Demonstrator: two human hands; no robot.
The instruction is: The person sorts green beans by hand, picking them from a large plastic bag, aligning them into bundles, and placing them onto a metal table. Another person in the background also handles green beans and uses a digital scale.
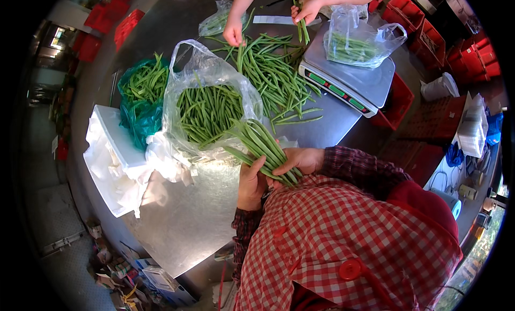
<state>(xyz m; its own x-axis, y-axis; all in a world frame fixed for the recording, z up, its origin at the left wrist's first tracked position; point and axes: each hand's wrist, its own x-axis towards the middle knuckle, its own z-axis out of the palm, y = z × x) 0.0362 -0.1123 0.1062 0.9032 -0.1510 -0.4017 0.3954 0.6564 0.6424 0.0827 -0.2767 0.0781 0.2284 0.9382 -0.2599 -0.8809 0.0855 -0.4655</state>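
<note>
Close to my chest, both hands hold one bundle of green beans [267, 148]. My left hand [251, 184] grips its lower left side with the thumb on top, and my right hand [299, 162] closes around its right side. Just beyond them, a clear plastic bag [171, 105] stands open, full of beans. A loose heap of beans [267, 69] lies on the metal table [193, 226] behind it. On a digital scale [350, 75] sits a clear bag with beans [350, 49]. A teal plastic bag [141, 120] of beans is at the left.
Across the table, a person's hands [307, 11] hold and touch beans. A white foam box [120, 150] with crumpled plastic stands at the left. Another clear bag of beans [219, 21] lies at the far side. Red crates [428, 41] stand right of the table.
</note>
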